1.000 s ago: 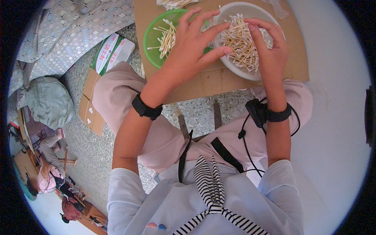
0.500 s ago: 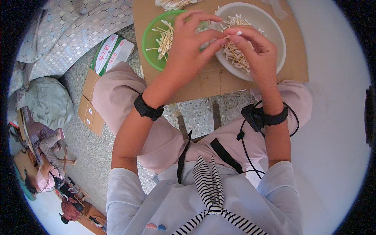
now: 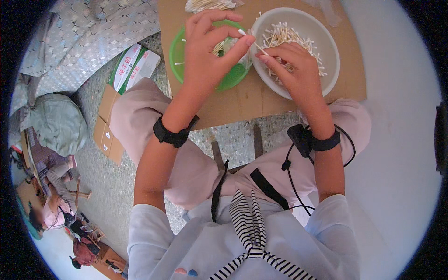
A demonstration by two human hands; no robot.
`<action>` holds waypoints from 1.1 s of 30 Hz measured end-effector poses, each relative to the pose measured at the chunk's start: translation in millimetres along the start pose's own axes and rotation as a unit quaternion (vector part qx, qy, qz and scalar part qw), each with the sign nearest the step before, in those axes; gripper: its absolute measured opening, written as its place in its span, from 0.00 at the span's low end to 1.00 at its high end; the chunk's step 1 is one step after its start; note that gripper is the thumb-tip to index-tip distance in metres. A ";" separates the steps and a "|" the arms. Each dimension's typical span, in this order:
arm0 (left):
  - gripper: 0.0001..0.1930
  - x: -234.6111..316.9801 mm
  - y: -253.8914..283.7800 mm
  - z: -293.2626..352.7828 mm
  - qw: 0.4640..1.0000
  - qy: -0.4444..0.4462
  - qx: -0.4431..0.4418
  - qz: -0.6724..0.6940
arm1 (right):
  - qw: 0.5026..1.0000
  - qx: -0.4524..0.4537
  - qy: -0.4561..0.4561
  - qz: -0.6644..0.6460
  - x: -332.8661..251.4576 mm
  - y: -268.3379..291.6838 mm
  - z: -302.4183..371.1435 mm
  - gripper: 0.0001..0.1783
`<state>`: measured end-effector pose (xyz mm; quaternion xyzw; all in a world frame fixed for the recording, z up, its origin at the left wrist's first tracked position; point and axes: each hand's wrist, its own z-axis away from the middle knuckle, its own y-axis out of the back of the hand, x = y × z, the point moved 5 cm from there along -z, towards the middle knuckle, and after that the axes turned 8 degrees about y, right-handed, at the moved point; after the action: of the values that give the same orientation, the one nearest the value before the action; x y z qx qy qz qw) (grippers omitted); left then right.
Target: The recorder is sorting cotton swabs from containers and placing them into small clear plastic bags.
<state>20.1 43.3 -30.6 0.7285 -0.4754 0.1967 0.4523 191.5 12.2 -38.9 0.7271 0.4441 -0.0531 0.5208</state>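
Observation:
A cotton swab [image 3: 261,49] slants between my two hands, over the gap between the bowls. My right hand [image 3: 294,65] pinches its lower end with thumb and forefinger. The thumb of my left hand [image 3: 210,51] lies across the swab near its upper white tip, with the forefinger close behind and the other fingers curled loosely apart. Under my left hand is a green bowl [image 3: 176,49] holding some swabs and clear plastic, partly hidden. A white bowl [image 3: 332,70] with a heap of cotton swabs [image 3: 291,35] sits under my right hand.
Both bowls stand on a cardboard sheet [image 3: 261,100] before my knees. Another bunch of swabs [image 3: 210,4] and clear plastic [image 3: 329,11] lie at its far edge. Left are a printed carton [image 3: 133,70], patterned fabric [image 3: 107,23] and a grey-green bag [image 3: 58,121]. Another person [image 3: 56,205] sits far left.
My left hand has moved left and turned, uncovering the swab between my hands. My right hand has shifted slightly left and nearer to me.

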 end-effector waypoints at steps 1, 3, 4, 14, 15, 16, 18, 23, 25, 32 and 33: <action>0.06 0.7 0.8 0.7 1.000 -0.001 0.001 0.000 | 0.998 0.030 -0.040 -0.035 0.8 2.1 1.9 0.11; 0.04 2.5 2.8 1.2 1.000 0.002 0.003 -0.014 | 0.993 0.059 -0.080 -0.069 2.0 3.2 3.0 0.10; 0.04 2.7 3.3 0.7 1.000 0.002 0.003 -0.013 | 0.982 0.089 -0.112 -0.120 4.5 4.2 3.9 0.09; 0.29 -1.6 -7.7 1.2 0.987 -0.027 -0.154 -0.026 | 0.957 0.198 -0.133 -0.164 27.3 25.9 9.1 0.07; 0.35 -4.9 -10.7 4.3 0.982 -0.027 -0.181 -0.034 | 0.957 0.198 -0.133 -0.164 30.6 31.0 10.3 0.07; 0.35 -7.0 -10.8 7.3 0.983 -0.028 -0.181 -0.034 | 0.978 0.167 -0.097 -0.083 29.4 36.5 9.5 0.07; 0.40 -13.2 -16.1 14.6 0.966 0.027 -0.255 0.031 | 0.989 0.134 -0.059 -0.003 26.2 39.7 8.2 0.07; 0.38 -15.0 -18.5 17.4 0.961 0.035 -0.274 -0.008 | 0.996 0.035 0.051 0.065 12.1 30.4 1.4 0.05; 0.37 -13.9 -17.7 17.3 0.961 0.034 -0.273 -0.011 | 0.995 0.043 0.061 0.065 8.9 30.0 0.1 0.05; 0.34 -9.2 -14.6 14.6 0.969 0.026 -0.244 -0.025 | 0.996 0.079 0.020 0.033 11.4 37.0 3.7 0.08; 0.34 -8.4 -14.3 14.1 0.970 0.027 -0.240 -0.019 | 0.996 0.080 0.019 0.033 10.5 37.6 3.8 0.08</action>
<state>26.5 37.7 -50.6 0.6016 -0.4824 0.0881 0.6306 225.7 12.9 -19.6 0.7814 0.4240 -0.0572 0.4542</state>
